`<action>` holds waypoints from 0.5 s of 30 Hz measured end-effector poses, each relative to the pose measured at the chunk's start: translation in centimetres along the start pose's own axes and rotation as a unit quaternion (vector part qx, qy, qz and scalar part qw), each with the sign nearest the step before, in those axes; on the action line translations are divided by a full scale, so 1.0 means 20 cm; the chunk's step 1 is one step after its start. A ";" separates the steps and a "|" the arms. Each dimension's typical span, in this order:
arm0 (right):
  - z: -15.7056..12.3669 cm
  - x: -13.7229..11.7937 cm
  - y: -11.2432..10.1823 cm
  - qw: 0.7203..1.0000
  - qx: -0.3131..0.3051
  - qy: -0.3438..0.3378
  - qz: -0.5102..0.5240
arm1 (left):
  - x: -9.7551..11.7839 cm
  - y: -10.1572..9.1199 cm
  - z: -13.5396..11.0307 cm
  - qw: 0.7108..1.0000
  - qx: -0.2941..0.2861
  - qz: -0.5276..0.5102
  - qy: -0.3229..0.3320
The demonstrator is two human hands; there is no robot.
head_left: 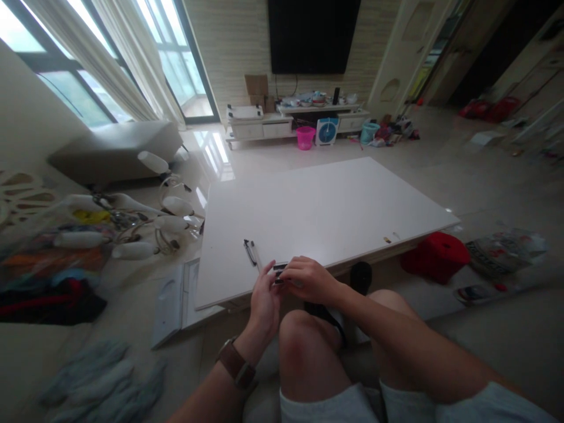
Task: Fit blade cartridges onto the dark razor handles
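Note:
Both hands meet over the near edge of a white tabletop [299,205]. Between them is a small black and silver object [279,271], mostly covered by fingers, so its kind does not show. My left hand [267,296] holds it from the left, thumb and fingers around its side. Fingers of my right hand [308,279] are bent onto it from the right. Just beyond the left hand, a black pen-like item [249,252] lies on the tabletop beside a thin pale stick with a dark end [256,252].
Small bits [387,239] lie near the table's right front edge. A red stool-like object [436,257] stands to the right. On the left floor are a chandelier with white shades [178,205], piled clothes and white panels [170,305]. My knees are under the hands.

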State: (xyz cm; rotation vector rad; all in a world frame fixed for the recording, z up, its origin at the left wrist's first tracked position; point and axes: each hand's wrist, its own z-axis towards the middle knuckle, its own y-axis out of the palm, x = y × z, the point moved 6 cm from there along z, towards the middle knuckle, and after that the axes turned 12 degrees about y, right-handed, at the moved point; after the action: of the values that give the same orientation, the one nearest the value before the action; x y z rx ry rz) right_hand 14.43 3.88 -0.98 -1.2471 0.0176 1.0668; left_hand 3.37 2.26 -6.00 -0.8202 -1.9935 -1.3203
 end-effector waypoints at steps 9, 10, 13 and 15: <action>0.00 0.15 -0.10 0.977 0.101 0.155 0.105 | 0.01 0.02 -0.02 0.998 -0.006 0.062 -0.012; 0.00 0.16 -0.10 0.974 0.106 0.166 0.109 | 0.01 0.02 -0.02 0.998 -0.008 0.067 -0.013; -0.01 0.18 -0.10 0.971 0.110 0.183 0.110 | 0.01 0.02 -0.02 0.997 -0.012 0.071 -0.010; -0.01 0.19 -0.10 0.971 0.107 0.185 0.108 | 0.01 0.02 -0.02 0.997 -0.013 0.072 -0.007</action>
State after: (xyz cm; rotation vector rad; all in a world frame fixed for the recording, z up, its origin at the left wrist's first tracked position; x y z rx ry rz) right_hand 17.79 6.27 -1.61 -1.2496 0.5514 0.9723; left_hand 3.55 2.11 -5.50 -0.9680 -1.8927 -1.2641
